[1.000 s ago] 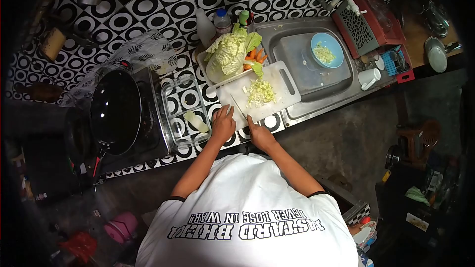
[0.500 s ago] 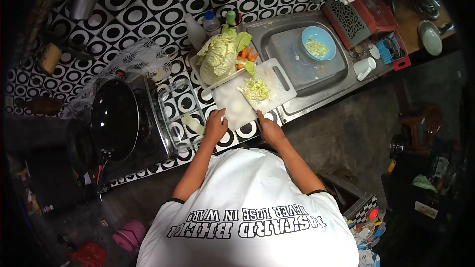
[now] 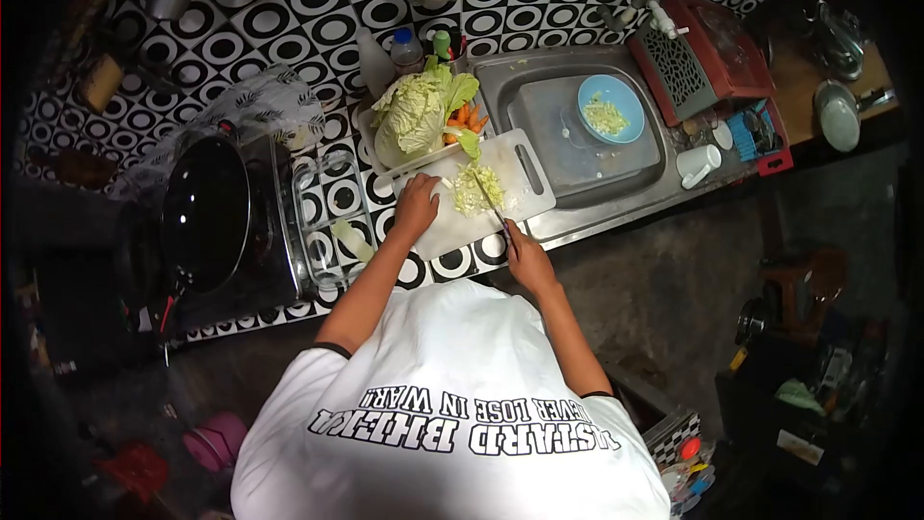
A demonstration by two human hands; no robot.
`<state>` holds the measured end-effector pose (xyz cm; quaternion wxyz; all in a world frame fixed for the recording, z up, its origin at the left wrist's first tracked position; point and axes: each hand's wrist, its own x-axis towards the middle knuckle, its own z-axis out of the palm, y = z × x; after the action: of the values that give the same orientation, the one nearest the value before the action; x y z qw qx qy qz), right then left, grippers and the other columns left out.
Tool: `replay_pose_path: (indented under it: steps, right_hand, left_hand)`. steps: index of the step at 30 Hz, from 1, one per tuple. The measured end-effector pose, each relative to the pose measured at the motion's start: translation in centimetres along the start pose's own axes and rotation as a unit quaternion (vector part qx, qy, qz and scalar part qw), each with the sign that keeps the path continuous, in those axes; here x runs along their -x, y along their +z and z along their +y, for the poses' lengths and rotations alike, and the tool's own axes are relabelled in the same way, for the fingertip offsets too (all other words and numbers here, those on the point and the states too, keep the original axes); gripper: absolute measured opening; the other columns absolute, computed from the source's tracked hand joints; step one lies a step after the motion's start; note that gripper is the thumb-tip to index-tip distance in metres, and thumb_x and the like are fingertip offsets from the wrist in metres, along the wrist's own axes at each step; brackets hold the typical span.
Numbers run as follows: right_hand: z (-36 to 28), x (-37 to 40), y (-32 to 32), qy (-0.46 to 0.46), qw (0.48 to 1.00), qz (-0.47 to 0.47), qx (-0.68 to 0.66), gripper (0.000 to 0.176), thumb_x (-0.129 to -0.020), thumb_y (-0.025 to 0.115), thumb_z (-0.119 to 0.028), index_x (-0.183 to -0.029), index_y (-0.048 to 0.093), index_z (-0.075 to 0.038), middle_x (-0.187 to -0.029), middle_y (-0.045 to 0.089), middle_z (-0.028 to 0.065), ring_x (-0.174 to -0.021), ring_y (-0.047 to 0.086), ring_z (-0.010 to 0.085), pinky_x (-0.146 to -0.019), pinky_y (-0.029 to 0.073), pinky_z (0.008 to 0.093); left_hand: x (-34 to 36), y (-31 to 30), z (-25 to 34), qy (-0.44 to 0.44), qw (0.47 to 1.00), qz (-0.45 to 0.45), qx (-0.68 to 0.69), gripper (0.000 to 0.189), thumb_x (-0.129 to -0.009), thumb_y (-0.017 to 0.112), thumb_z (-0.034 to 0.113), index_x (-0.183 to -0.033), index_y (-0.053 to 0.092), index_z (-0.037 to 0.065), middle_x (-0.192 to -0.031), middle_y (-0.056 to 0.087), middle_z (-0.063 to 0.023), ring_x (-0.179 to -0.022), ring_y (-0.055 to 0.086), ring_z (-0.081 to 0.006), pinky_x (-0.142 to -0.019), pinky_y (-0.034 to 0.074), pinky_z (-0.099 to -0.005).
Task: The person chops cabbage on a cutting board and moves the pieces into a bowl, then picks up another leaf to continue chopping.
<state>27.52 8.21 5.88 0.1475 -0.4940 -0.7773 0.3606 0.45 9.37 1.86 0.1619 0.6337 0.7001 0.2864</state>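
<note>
A white cutting board (image 3: 448, 239) lies on the counter, its handle slot towards the sink. On it is a loose pile of chopped cabbage (image 3: 472, 197). My right hand (image 3: 525, 255) is closed round the handle of a knife (image 3: 490, 198), whose blade reaches across the pile. My left hand (image 3: 418, 204) rests on the board's left part, fingers stretched towards the pile's edge beside a small pale piece of cabbage. It looks open. Behind the board, a head of cabbage (image 3: 409, 120) and several carrots (image 3: 467, 123) sit in a white container.
Right of the board is a steel sink (image 3: 496, 87) with a blue bowl (image 3: 630, 122) of chopped cabbage. A white mug (image 3: 695, 166) stands at its right edge. On the left are a glass dish (image 3: 303, 193) with a leaf piece and a black wok (image 3: 204, 212) on the stove.
My left hand has moved from the board's near left corner up towards the chopped cabbage. My right hand has brought the knife blade over the pile. The whole view has shifted slightly.
</note>
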Motion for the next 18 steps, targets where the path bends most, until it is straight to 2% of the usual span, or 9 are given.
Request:
replay_pose_path:
  steps: [3, 6, 13, 15, 16, 18]
  right_hand:
    - [0.5, -0.2, -0.3, 0.017, 1.000, 0.000, -0.015, 0.045, -0.091, 0.050, -0.006, -0.136, 0.046, -0.003, -0.098, 0.064, 0.0289, -0.091, 0.062, 0.0444, -0.079, 0.049, 0.0480]
    - [1.4, -0.3, -0.2, -0.002, 0.998, 0.030, -0.053, 0.043, -0.091, 0.049, -0.006, -0.133, 0.049, -0.001, -0.104, 0.062, 0.0317, -0.094, 0.061, 0.0458, -0.083, 0.049, 0.0491]
    - [2.9, -0.1, -0.6, -0.040, 0.996, 0.026, -0.078, 0.041, -0.092, 0.049, -0.008, -0.132, 0.049, 0.001, -0.106, 0.062, 0.0313, -0.095, 0.061, 0.0459, -0.083, 0.049, 0.0491]
    - [3.0, -0.2, -1.2, -0.035, 0.997, 0.001, -0.063, 0.040, -0.092, 0.049, -0.008, -0.131, 0.049, 0.002, -0.107, 0.062, 0.0299, -0.094, 0.061, 0.0457, -0.083, 0.049, 0.0492]
    - [3.0, -0.2, -1.5, -0.038, 0.997, 0.001, -0.064, 0.040, -0.092, 0.049, -0.008, -0.131, 0.049, 0.002, -0.107, 0.062, 0.0299, -0.094, 0.061, 0.0457, -0.083, 0.049, 0.0492]
    - [3.3, -0.2, -2.0, -0.022, 0.998, -0.039, -0.045, 0.040, -0.094, 0.049, -0.009, -0.133, 0.048, 0.000, -0.110, 0.062, 0.0298, -0.095, 0.062, 0.0449, -0.083, 0.049, 0.0465]
  left_hand:
    - [-0.8, 0.3, 0.4, -0.003, 1.000, -0.010, -0.010, 0.035, -0.078, 0.064, 0.001, -0.113, 0.063, 0.002, -0.106, 0.059, -0.0140, -0.105, 0.055, -0.0336, -0.091, 0.045, -0.0417]
    - [-1.1, 0.6, 0.2, 0.012, 0.999, -0.014, -0.032, 0.033, -0.076, 0.065, 0.001, -0.109, 0.065, 0.003, -0.105, 0.059, -0.0132, -0.104, 0.055, -0.0328, -0.090, 0.045, -0.0418]
    - [-1.5, 1.0, 0.3, -0.008, 0.997, -0.021, -0.077, 0.022, -0.076, 0.066, 0.005, -0.098, 0.064, 0.007, -0.104, 0.055, -0.0104, -0.107, 0.052, -0.0302, -0.088, 0.045, -0.0429]
    - [-2.1, 0.9, 0.2, -0.030, 0.993, -0.059, -0.098, 0.018, -0.074, 0.068, 0.010, -0.089, 0.061, 0.006, -0.102, 0.053, -0.0122, -0.105, 0.051, -0.0323, -0.087, 0.045, -0.0440]
    - [-2.2, 0.8, 0.2, -0.030, 0.993, -0.056, -0.100, 0.018, -0.074, 0.068, 0.010, -0.089, 0.061, 0.006, -0.102, 0.053, -0.0122, -0.105, 0.051, -0.0323, -0.087, 0.045, -0.0440]
    - [-2.3, 0.6, 0.1, -0.020, 0.992, -0.081, -0.099, 0.023, -0.069, 0.071, 0.013, -0.085, 0.057, 0.005, -0.100, 0.052, -0.0136, -0.101, 0.051, -0.0354, -0.085, 0.045, -0.0443]
